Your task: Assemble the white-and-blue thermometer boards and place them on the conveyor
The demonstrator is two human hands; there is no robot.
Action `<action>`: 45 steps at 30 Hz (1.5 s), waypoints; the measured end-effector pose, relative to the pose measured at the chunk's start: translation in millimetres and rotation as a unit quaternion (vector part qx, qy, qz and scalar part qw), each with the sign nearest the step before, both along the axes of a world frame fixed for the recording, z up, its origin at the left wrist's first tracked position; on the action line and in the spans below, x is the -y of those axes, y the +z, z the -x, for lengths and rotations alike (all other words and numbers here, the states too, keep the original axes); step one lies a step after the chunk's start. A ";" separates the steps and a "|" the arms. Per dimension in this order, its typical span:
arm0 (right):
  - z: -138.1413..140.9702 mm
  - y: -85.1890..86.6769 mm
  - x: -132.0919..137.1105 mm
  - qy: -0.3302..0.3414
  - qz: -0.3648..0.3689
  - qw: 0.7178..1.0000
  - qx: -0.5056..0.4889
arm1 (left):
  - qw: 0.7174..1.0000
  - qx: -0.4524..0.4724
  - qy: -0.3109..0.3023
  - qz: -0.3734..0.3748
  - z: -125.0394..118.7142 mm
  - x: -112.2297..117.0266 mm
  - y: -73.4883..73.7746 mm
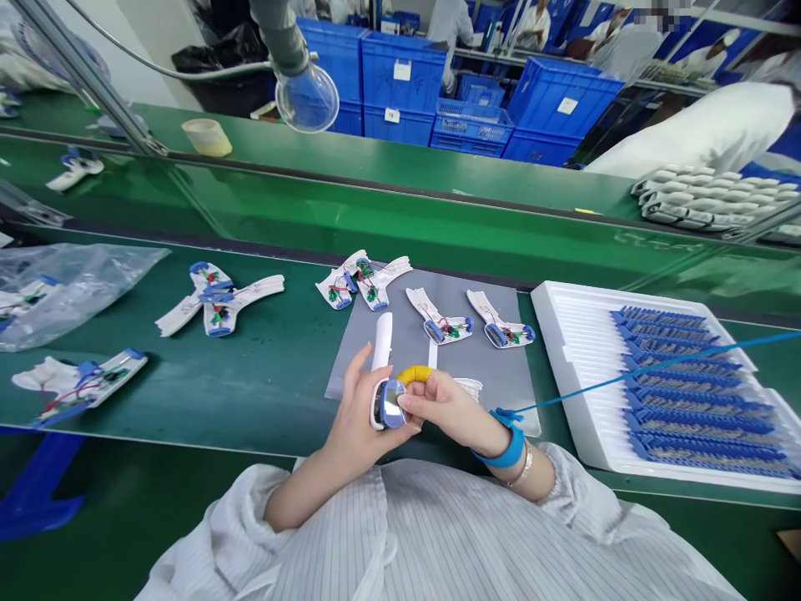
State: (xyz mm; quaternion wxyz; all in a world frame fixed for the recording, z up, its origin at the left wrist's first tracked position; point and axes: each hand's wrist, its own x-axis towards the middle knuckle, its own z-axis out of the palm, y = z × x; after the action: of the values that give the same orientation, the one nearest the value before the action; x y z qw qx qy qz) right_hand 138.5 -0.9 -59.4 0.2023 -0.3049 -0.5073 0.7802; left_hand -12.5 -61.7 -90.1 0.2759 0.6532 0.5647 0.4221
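Observation:
My left hand is closed around a white handheld device with a blue head and a shiny display window, held upright over a grey mat. My right hand pinches at the device's head, its thumb on the window, and a yellow piece curves just above its fingers. A blue wrist strap with a blue cord circles my right wrist. Two open white half-shells with wired boards lie on the mat beyond my hands.
More open shells lie to the left on the green bench, with a clear plastic bag at far left. A white foam tray of blue parts sits right. A conveyor, blue crates and white-coated people lie beyond.

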 end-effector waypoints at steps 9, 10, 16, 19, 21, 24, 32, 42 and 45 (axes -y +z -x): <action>14.8 1.2 -2.2 0.003 -0.017 1.000 -0.014 | 0.998 0.011 0.025 -0.059 -1.0 0.1 1.7; 17.4 1.8 -4.6 0.005 -0.018 1.000 -0.018 | 0.997 0.017 0.031 -0.066 1.4 -0.3 2.2; 36.9 6.0 -15.5 0.072 -0.012 0.997 -0.005 | 0.999 0.016 0.019 -0.037 23.5 -0.8 3.4; 50.3 6.3 -5.4 0.054 -0.023 0.998 -0.015 | 0.997 0.069 0.007 -0.018 32.2 2.0 8.4; 57.1 6.1 2.1 0.041 -0.029 0.998 -0.030 | 0.993 0.113 -0.010 -0.003 36.6 4.1 13.0; 61.0 4.6 -4.1 0.064 -0.080 0.995 -0.014 | 0.983 0.177 -0.008 0.041 42.0 4.0 14.2; 70.3 -16.8 -119.8 -0.004 -0.538 0.733 0.416 | 0.959 0.180 0.129 0.174 38.6 -19.1 -30.2; 53.7 -7.8 -97.7 -0.014 -0.599 0.746 0.291 | 0.903 0.407 0.095 0.104 22.1 -31.0 -15.2; 41.2 10.9 -57.8 0.071 -0.603 0.786 0.118 | 0.789 0.606 0.052 0.087 28.6 -40.5 4.6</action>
State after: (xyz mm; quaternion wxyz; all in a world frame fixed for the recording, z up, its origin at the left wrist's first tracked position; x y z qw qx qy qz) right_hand 97.3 56.9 -48.4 0.2276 -0.1737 -0.9144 0.2861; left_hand -41.0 -21.2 -85.5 0.5947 0.2067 0.3490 0.6942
